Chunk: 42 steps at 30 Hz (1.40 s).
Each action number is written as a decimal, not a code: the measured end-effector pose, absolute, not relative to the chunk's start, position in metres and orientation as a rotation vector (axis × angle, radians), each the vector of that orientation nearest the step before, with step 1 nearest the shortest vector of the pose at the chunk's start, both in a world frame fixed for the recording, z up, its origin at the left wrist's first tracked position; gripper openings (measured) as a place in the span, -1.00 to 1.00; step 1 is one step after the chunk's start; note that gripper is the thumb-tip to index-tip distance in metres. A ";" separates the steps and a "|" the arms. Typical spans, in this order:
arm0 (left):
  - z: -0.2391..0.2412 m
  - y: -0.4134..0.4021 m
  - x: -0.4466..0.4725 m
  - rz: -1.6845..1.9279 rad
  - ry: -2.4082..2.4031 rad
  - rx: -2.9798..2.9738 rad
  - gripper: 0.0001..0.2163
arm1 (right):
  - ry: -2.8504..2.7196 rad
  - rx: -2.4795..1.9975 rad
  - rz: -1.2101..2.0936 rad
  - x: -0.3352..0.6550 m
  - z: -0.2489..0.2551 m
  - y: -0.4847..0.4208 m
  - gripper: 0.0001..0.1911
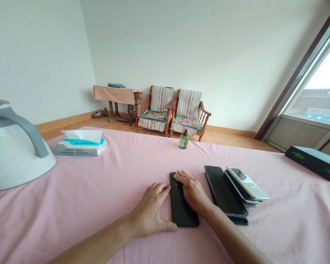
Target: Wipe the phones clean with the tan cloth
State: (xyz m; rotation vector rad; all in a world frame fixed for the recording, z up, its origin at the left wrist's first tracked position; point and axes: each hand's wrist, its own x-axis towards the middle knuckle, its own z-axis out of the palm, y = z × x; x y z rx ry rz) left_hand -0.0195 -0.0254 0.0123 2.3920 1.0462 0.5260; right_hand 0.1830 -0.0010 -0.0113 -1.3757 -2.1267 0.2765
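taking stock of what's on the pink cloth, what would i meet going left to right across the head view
White, grey-handled, kettle-like vessel, white-and-blue plastic tissue pack, left hand, flat black rectangular phone, stack of dark rectangular phones, pale rectangular phone, green-marked black box.

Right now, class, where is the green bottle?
In the head view, the green bottle stands near the far edge of the pink cloth, beyond the leftmost phone and right of the tissue pack.

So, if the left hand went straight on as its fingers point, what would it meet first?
The black phone, whose left edge the left hand seems to touch; just past that, probably the right hand.
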 end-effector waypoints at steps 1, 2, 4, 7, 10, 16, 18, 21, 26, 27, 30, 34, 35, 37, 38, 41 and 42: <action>0.012 -0.025 -0.020 0.525 1.048 2.389 -0.08 | -2.123 -1.372 0.274 0.182 -0.013 0.003 -0.38; 0.011 -0.025 -0.019 0.522 1.056 2.383 -0.06 | -2.122 -1.369 0.273 0.180 -0.014 0.005 -0.37; 0.010 -0.025 -0.019 0.513 1.087 2.366 0.00 | -2.123 -1.361 0.272 0.179 -0.015 0.003 -0.36; 0.008 -0.025 -0.019 0.513 1.109 2.346 0.03 | -2.155 -1.327 0.283 0.177 -0.014 -0.010 -0.33; 0.006 -0.024 -0.020 0.541 1.083 2.325 -0.01 | -2.232 -1.222 0.299 0.176 -0.012 -0.034 -0.31; 0.007 -0.025 -0.018 0.559 1.086 2.329 -0.03 | -2.375 -1.106 0.230 0.183 -0.012 -0.088 -0.33; 0.009 -0.025 -0.018 0.543 1.082 2.351 -0.01 | -2.446 -1.042 0.179 0.187 -0.011 -0.099 -0.41; 0.012 -0.026 -0.018 0.508 1.067 2.375 0.00 | -2.476 -0.997 0.135 0.191 -0.011 -0.109 -0.52; 0.016 -0.030 -0.018 0.501 1.027 2.400 -0.07 | -2.018 -1.247 0.228 0.195 -0.010 -0.101 -0.61; 0.017 -0.032 -0.017 0.519 1.009 2.397 -0.11 | -1.902 -1.312 0.249 0.196 -0.009 -0.096 -0.61; 0.019 -0.038 -0.013 0.560 0.953 2.373 -0.23 | -1.706 -1.469 0.349 0.197 -0.003 -0.079 -0.64; 0.019 -0.043 -0.009 0.594 0.946 2.347 -0.35 | -1.575 -1.538 0.611 0.198 0.001 -0.063 -0.64; 0.018 -0.044 -0.008 0.608 0.949 2.343 -0.37 | -1.533 -1.529 0.667 0.198 0.001 -0.061 -0.64; 0.018 -0.044 -0.008 0.627 0.952 2.339 -0.38 | -1.456 -1.516 0.744 0.197 -0.001 -0.060 -0.65; 0.017 -0.044 -0.008 0.633 0.953 2.339 -0.38 | -1.421 -1.516 0.764 0.196 -0.002 -0.060 -0.65; 0.016 -0.045 -0.008 0.646 0.961 2.336 -0.38 | -1.330 -1.538 0.770 0.191 -0.001 -0.061 -0.64; 0.016 -0.045 -0.008 0.651 0.965 2.334 -0.39 | -1.317 -1.549 0.765 0.189 0.001 -0.062 -0.65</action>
